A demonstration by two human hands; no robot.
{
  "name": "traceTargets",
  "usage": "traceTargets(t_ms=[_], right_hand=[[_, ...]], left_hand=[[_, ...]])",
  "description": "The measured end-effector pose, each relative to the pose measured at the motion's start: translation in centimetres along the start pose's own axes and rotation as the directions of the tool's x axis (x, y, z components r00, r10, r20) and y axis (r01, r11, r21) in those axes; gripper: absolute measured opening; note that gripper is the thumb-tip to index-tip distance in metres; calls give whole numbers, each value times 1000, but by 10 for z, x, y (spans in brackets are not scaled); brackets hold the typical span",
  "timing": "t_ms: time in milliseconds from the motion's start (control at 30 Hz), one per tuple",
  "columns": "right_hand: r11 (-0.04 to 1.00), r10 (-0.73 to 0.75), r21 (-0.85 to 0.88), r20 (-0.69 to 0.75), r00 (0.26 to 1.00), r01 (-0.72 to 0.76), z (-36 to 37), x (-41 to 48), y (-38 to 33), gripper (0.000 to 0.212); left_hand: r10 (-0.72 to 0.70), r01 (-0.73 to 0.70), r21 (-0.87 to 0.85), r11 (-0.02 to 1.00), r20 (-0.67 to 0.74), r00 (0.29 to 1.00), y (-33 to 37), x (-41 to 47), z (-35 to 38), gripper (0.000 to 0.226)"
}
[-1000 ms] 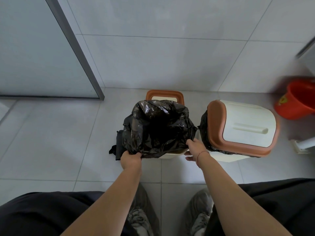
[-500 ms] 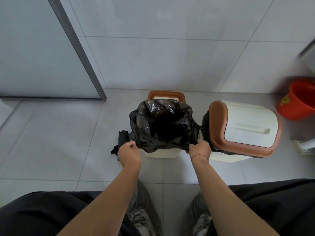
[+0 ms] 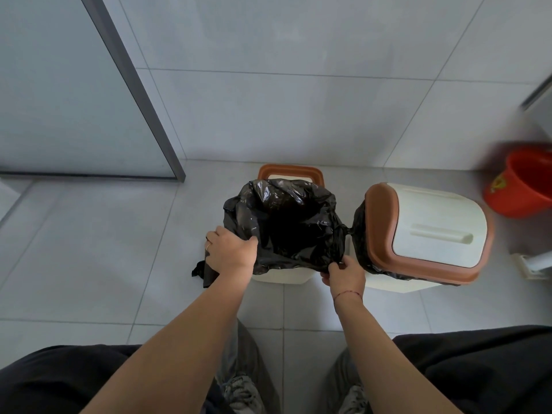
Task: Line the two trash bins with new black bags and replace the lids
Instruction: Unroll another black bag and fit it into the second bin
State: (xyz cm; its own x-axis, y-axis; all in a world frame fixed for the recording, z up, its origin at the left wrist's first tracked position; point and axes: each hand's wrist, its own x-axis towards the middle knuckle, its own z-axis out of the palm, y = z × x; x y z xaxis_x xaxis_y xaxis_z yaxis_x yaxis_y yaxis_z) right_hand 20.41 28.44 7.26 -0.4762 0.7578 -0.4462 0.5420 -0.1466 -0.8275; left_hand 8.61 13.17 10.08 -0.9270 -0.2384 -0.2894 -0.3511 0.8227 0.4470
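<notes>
Left grip (image 3: 231,253) and right grip (image 3: 345,274) each hold the crinkly, shiny black bag (image 3: 286,225) over one white bin (image 3: 280,277). The second bin (image 3: 388,283) has a rounded brown-and-white lid (image 3: 433,228).

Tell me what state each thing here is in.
Left bin: lid off, lined.
Black bag: draped over the rim.
Loose lid: on floor behind left bin.
Right bin: lined, lid on.
Left hand: grips black bag.
Right hand: pinches black bag.

Red bucket (image 3: 525,186) against tiled wall (image 3: 268,85)
</notes>
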Motion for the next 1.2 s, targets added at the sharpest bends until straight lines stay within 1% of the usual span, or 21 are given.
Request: traceTargets(t_ms=[100,167,233,267,300,367,433,500,600,667,700,767,867,933,1000,1033,1067,1100,1133,1167,1200], right_hand=[[1000,3,20,-8,1000,-3,1,-1,-1,18],[1000,0,11,-18,1000,0,1,-1,-3,19],[1000,11,6,-24,1000,-11,0,-1,-3,18],[1000,20,19,-21,1000,-19,0,-1,-2,17],[999,29,38,-13,1000,-28,0,-1,-2,15],[996,51,78,12,999,-52,1,-1,0,16],[992,72,105,23,997,-74,3,-2,1,16],[988,94,124,22,995,-96,5,-2,3,16],[965,153,209,49,987,-160,4,-2,4,17],[935,200,278,93,975,-218,3,-2,2,15],[920,219,307,113,969,-244,2,-1,1,15],[888,251,358,147,957,-288,1,0,0,17],[832,282,435,202,938,-344,1,0,2,15],[788,310,480,234,922,-387,1,0,6,17],[765,333,494,245,910,-413,0,1,10,17],[762,342,492,247,907,-422,0,2,10,15],[760,350,488,249,903,-429,1,3,11,12],[758,355,487,251,901,-434,1,4,11,10],[756,357,489,248,901,-435,2,5,11,11],[753,364,489,247,898,-440,2,7,11,12],[752,373,484,247,894,-448,2,9,12,13]], left_hand=[[56,-59,119,991,24,998,2,0,1,47],[115,-118,153,981,26,993,2,1,4,31],[150,-150,167,974,17,989,1,3,4,24],[158,-157,164,974,8,987,1,4,3,25],[158,-156,156,975,0,987,1,6,2,32],[110,-109,129,986,0,994,6,8,0,54],[49,-53,134,990,38,998,11,10,2,67],[12,-36,215,976,112,994,15,12,4,75],[-8,-56,343,938,182,983,15,14,6,70],[4,-81,386,919,198,980,16,15,7,65],[11,-94,395,914,205,979,17,16,7,60],[39,-131,392,911,234,971,17,20,5,44],[77,-155,310,938,250,965,10,28,-3,25],[63,-120,208,971,260,964,1,33,-7,13],[6,-14,28,1000,268,963,-13,38,-5,12],[-59,88,-93,992,275,960,-19,40,-4,13],[-122,189,-215,958,291,949,-27,41,-2,7],[-183,291,-323,901,325,928,-34,40,-1,11],[-221,383,-422,822,383,897,-42,38,1,19],[-215,467,-522,714,472,855,-47,33,2,18],[-179,548,-603,581,562,808,-51,27,4,17]])
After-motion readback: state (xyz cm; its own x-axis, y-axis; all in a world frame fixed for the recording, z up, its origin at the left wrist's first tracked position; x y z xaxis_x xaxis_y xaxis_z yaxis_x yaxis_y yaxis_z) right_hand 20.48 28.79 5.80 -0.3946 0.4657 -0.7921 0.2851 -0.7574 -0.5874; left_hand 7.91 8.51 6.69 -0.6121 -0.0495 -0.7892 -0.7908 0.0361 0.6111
